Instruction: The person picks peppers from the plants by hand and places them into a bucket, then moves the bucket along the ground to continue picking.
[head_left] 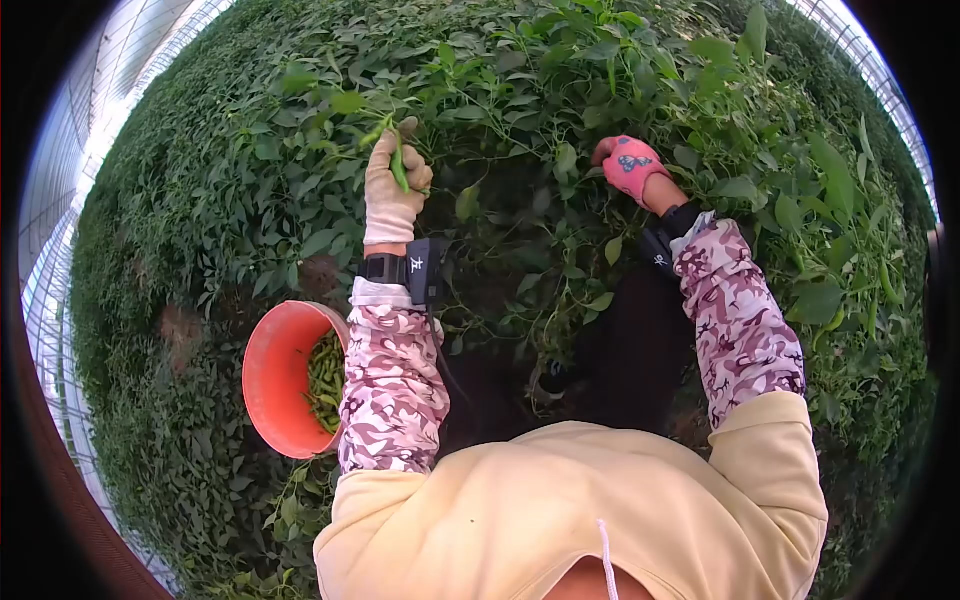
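My left hand (393, 190), in a pale, soiled work glove, is closed around green peppers (400, 170); one long pepper hangs over the curled fingers. Leaves of the pepper plants (470, 120) lie just beyond that hand. To the right, my right hand (634, 168) wears a pink glove with a blue butterfly print. It reaches in among stems and leaves with its fingers bent inward. The fingertips are partly hidden, and what they grip cannot be made out. Below my left hand, beside the forearm, stands an orange-red bucket (275, 375) holding many picked green peppers (326, 385).
Dense pepper plants surround me on all sides, with more peppers hanging at the right (888, 280). Dark soil (490, 200) shows between the stems ahead. My dark-clad knees (640, 330) are bent in front of me. Translucent greenhouse walls (60, 230) curve along the left.
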